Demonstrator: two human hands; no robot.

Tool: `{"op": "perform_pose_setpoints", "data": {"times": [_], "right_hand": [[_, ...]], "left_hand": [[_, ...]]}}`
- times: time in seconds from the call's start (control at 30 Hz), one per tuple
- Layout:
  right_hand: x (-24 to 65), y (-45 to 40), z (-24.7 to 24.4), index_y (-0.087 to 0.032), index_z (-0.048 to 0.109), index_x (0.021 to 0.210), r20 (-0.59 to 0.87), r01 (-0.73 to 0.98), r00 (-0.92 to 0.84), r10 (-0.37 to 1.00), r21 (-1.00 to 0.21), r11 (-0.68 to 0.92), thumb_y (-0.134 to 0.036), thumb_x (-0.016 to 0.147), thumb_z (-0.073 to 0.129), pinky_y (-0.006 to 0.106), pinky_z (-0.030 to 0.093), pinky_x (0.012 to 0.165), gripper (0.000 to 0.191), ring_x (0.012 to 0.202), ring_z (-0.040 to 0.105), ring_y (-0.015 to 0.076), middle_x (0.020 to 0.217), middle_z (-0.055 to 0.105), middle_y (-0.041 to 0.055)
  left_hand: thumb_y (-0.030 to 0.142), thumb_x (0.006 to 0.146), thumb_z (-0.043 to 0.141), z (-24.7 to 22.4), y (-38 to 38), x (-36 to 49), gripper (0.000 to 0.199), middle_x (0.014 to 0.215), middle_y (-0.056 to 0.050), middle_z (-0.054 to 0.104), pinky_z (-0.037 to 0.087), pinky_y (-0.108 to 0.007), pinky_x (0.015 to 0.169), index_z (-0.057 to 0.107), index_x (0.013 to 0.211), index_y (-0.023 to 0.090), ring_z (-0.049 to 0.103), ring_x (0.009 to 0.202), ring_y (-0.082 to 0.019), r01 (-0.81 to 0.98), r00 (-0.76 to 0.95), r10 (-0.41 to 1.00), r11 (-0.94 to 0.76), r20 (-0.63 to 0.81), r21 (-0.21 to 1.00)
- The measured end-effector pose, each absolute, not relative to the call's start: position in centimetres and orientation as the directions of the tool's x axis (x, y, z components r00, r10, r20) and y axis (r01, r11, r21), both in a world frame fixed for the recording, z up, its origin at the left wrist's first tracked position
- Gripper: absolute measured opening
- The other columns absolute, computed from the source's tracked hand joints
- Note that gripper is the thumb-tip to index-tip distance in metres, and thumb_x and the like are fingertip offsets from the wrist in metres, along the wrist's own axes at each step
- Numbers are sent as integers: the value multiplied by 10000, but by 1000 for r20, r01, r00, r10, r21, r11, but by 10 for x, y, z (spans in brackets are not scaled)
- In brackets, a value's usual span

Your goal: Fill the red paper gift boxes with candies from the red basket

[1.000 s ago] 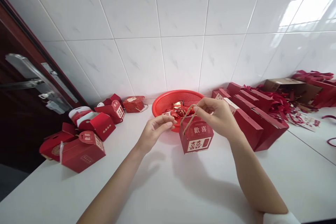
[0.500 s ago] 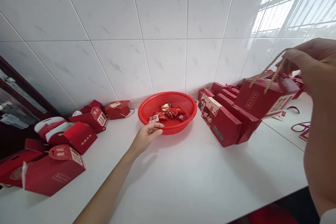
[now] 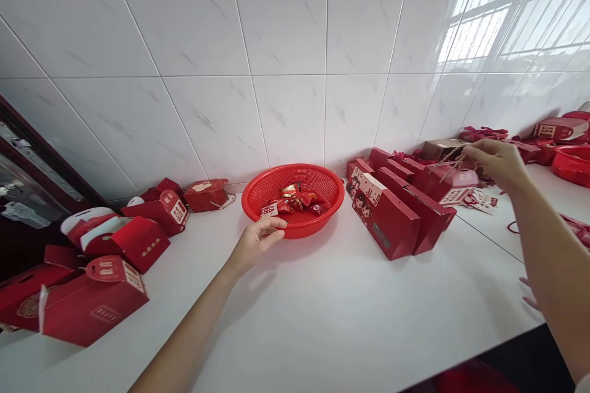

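In the head view, my left hand (image 3: 262, 239) grips the near rim of a red plastic basket (image 3: 304, 232), thumb and fingers closed on it. Several wrapped candies (image 3: 302, 198) lie in the basket. My right hand (image 3: 495, 163) is shut on the twisted rope handle of a red gift box (image 3: 445, 183), at the back right behind a row of other boxes. Whether that box rests on the table or hangs just above it, I cannot tell. Flat-sided red boxes (image 3: 391, 221) with printed cartoon figures stand nearest to it.
On the left stand several red gift boxes (image 3: 96, 307) and a small roped box (image 3: 206, 194). At the right lie printed tags (image 3: 480, 201), a second red basket (image 3: 571, 164) and more boxes. A co-worker's fingertips (image 3: 530, 296) show beside my right forearm. A tiled wall (image 3: 290, 110) closes the back.
My right hand has moved away from me, down and leftward, carrying the gift box by its rope to the row's back end. My left hand has stayed on the basket rim.
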State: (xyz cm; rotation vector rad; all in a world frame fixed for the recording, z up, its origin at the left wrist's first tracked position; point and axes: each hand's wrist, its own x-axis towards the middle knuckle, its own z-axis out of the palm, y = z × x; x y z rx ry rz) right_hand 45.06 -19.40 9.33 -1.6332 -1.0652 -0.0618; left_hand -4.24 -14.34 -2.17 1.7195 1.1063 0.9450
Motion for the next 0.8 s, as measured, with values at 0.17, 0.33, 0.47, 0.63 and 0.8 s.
{"op": "perform_pose_setpoints", "data": {"times": [0.17,0.33,0.47,0.63,0.8], "right_hand": [[438,-180,77,-156,613,696,362,538,654,665,-840,-71,-106,861,629,283,467,655,174,569,565,121,584,604,2],[427,-172,76,-169,630,678,333,557,699,633,-808,-192,-167,832,653,311,429,684,156,602,547,151,574,589,1],[418,-174,88,-200,609,584,351,647,683,640,-699,-307,-184,754,691,345,392,725,189,668,521,193,581,569,9],[406,-178,100,-239,579,616,318,761,634,705,-416,-497,-255,742,694,366,377,673,171,750,541,254,725,619,62],[380,-185,102,-240,592,670,483,846,515,708,-417,-331,-210,730,710,435,436,824,136,906,599,293,871,687,107]], "left_hand": [[468,724,733,-21,-143,-42,322,1144,-90,709,529,-421,966,756,914,210,671,1051,-275,293,325,932,-257,157,921],[466,726,740,-20,-144,-42,309,1150,-92,708,543,-419,948,760,904,214,677,1048,-277,287,334,929,-263,161,921],[452,730,740,-20,-145,-42,283,1142,-92,711,551,-411,941,763,882,215,670,1071,-280,279,336,925,-278,178,919],[423,734,732,-21,-146,-41,255,1113,-89,714,559,-399,925,763,869,209,675,1044,-266,268,338,921,-292,194,918],[415,746,713,-22,-145,-42,260,1119,-93,703,555,-392,922,757,881,197,672,1035,-252,262,347,918,-292,192,920]]}}
